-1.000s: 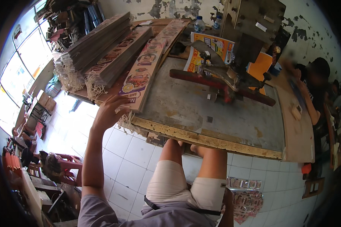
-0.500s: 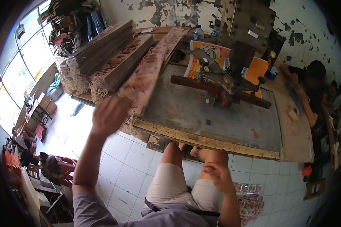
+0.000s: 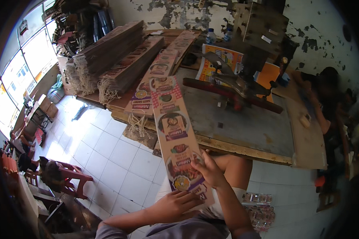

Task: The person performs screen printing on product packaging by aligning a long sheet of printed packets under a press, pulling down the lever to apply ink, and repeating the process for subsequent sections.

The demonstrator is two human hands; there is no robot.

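A long printed cardboard sheet with round food pictures is lifted off the stack and points away from me over the floor and table edge. My left hand supports its near end from below, fingers spread under it. My right hand pinches its right edge near that same end. Further printed sheets lie stacked on the left part of the wooden worktable. My bare knees show under the sheet, beside the table edge.
A metal press machine with a red bar stands on the table's middle. Tall bundles of sheets with string fill the far left. Another person sits at the right. A red stool stands on the white tiled floor.
My left hand left the stack on the table and came down toward me. One printed sheet has been pulled off the stack, and both hands hold its near end.
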